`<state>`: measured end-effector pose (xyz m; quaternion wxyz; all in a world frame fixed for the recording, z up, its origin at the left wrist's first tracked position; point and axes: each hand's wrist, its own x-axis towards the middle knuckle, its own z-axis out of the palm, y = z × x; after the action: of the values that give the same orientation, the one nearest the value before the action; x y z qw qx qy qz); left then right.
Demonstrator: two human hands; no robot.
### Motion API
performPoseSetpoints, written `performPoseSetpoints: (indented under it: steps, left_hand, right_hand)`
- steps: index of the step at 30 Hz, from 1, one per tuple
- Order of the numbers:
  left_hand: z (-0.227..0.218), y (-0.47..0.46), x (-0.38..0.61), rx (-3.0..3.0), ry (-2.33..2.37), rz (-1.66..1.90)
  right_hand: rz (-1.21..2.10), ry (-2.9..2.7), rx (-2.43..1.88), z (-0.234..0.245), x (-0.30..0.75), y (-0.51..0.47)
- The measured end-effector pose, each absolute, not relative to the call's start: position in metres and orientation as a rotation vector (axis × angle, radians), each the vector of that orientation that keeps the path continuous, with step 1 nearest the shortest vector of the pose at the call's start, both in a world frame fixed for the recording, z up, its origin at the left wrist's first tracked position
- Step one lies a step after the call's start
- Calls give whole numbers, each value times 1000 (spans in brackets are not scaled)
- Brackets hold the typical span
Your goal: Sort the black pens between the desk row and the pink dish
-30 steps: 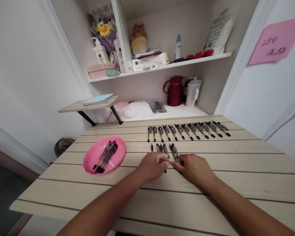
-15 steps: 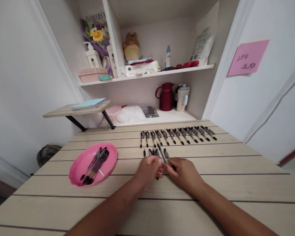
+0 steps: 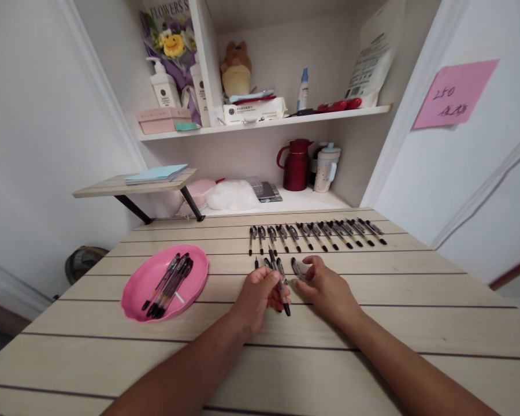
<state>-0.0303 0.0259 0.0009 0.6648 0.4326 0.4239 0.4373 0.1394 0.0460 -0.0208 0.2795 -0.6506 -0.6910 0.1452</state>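
Note:
My left hand (image 3: pixel 260 293) is closed around a clear-barrelled pen (image 3: pixel 281 286), tilted with its narrow tip pointing away and its black end toward me. My right hand (image 3: pixel 323 289) has thumb and forefinger apart, just beside a black piece with a clip (image 3: pixel 295 266) on the table; fingers hide its lower part, so I cannot tell whether it is a cap or a whole pen. Behind my left hand lie a few more black pieces (image 3: pixel 267 263), partly covered. Farther back, several pens with black ends (image 3: pixel 312 236) lie side by side in a row.
To the left, a pink scalloped tray (image 3: pixel 134 289) holds several black pens (image 3: pixel 171 286) and a small white strip. A small raised shelf (image 3: pixel 112 186) bears blue paper. Behind the table (image 3: pixel 372 370) stand a red jug (image 3: pixel 296 164) and a speckled cup (image 3: pixel 327 167).
My hands, together at the pen before, have come apart. The pen stays in my left hand, its black end now showing; my right hand has let go, its fingers spread beside the clipped piece.

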Motion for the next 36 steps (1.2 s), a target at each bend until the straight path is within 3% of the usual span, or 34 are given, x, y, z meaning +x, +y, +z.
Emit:
performPoseSetpoints:
  steps: [7,12,17,21,36]
  left_hand:
    - [5,20,-26,1077,991,964]
    - [9,15,-24,1140,987,894]
    - [4,9,-20,1245,882,804]
    - [2,5,-18,1295,890,723]
    - [2,4,-18,1362,916,729]
  right_hand:
    - [343,-1960,-1800,-23,136,43]
    - [589,-1781,-1664,-13,161,43]
    - [1059,-1175,-1204,6,168,43]
    - [1248,-929,-903,14,164,39]
    - [1341,-1102,-960,12,158,32]
